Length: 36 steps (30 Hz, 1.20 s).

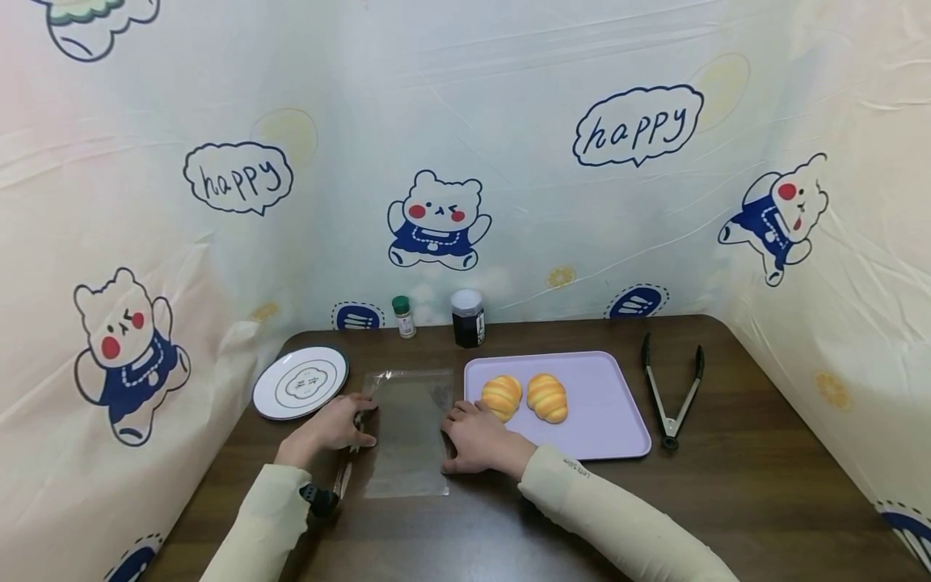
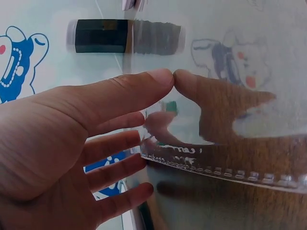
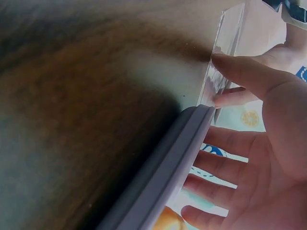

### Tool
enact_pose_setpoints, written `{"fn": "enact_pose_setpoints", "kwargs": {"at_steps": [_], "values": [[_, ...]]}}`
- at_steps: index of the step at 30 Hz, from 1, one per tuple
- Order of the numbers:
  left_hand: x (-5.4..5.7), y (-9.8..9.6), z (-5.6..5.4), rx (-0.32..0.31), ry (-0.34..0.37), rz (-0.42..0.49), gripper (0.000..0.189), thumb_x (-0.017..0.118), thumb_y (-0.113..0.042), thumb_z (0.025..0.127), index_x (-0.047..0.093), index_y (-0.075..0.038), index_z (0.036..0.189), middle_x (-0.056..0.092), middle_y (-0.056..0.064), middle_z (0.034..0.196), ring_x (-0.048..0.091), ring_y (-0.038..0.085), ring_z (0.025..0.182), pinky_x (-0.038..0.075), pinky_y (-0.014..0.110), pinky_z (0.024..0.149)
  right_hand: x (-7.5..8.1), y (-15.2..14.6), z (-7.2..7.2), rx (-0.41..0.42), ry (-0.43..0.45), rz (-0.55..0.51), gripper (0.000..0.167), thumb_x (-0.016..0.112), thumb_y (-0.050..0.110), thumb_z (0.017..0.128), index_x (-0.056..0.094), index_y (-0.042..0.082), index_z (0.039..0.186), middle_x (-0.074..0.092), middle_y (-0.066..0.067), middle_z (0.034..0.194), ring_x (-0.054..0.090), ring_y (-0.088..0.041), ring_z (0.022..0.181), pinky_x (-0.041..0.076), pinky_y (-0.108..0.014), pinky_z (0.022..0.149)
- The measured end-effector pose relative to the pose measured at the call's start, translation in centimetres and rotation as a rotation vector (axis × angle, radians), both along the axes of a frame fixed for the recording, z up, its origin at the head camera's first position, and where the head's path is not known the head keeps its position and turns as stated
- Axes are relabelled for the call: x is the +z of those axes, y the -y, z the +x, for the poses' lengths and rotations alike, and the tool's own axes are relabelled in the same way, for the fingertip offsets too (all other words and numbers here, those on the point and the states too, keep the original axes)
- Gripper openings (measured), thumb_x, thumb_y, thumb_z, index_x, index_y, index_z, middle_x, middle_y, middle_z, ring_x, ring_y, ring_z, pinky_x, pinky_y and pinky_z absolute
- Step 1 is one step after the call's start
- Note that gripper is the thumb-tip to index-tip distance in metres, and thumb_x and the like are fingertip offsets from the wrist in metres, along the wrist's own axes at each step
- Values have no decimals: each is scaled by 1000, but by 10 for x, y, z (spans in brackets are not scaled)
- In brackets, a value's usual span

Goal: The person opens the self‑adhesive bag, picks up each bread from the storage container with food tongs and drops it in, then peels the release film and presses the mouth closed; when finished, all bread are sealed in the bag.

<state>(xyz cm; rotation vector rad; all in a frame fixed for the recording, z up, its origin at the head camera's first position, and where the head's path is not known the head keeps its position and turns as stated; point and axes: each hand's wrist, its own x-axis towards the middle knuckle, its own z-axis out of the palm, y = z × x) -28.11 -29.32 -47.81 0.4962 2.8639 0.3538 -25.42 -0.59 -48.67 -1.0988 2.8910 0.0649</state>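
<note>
A flat, clear plastic bag (image 1: 407,436) with a crimped edge lies on the brown table, one hand at each side of it. My left hand (image 1: 334,424) is at its left side; in the left wrist view the thumb (image 2: 144,85) touches the shiny plastic, the fingers stretched out below. My right hand (image 1: 480,438) rests at the bag's right side, close to the lilac tray (image 1: 596,420). In the right wrist view its thumb (image 3: 249,72) meets the bag's edge, and the other fingers extend past the tray rim. Two croissants (image 1: 547,398) sit on the tray, one partly behind the right hand.
A white plate (image 1: 276,396) with a dark rim lies at the left edge. At the back stand a green-capped shaker (image 1: 404,319) and a dark jar (image 1: 469,319) with a white lid. Tongs (image 1: 672,404) with black tips lie spread right of the tray. A printed cloth hangs behind.
</note>
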Motion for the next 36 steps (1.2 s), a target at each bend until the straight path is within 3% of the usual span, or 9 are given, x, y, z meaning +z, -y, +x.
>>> {"fn": "enact_pose_setpoints", "kwargs": {"at_steps": [8,16,21,26,31,36], "values": [[-3,-1,-1,-15,-37,8,55,87,-27,76,70,-1,120,58,26,136,53,44,128,43,56,107,1,1,1,17,-29,-8,57,72,62,80,68,24,123,66,2,129,51,-21,130,41,-45,111],[-4,1,0,-5,-43,23,52,87,-26,76,69,-3,120,60,23,136,54,42,129,43,56,108,3,2,3,15,-21,-9,57,72,60,81,68,24,125,65,2,133,48,-22,136,40,-46,113],[-6,-1,0,-21,-88,34,36,87,-21,74,74,-8,106,66,17,124,60,36,119,47,54,104,3,2,4,50,-63,-34,49,74,57,80,71,25,117,69,4,122,54,-20,128,42,-43,110],[-7,-3,0,-24,-130,51,23,86,-12,74,75,-13,94,69,6,105,63,25,99,52,48,94,5,0,3,71,-64,-69,45,76,52,80,71,25,117,70,5,120,56,-21,126,43,-43,108],[-6,-2,2,10,-160,59,20,80,-8,78,75,-11,97,71,6,105,65,24,98,53,48,92,8,-6,-1,58,-23,-118,45,73,48,84,69,23,122,69,2,124,55,-21,126,43,-45,109],[1,0,4,30,-207,74,20,78,-8,81,74,-9,101,72,9,106,67,26,97,54,49,89,23,-15,-5,31,3,-201,41,71,42,88,70,21,122,71,0,121,60,-22,117,49,-42,101]]}}
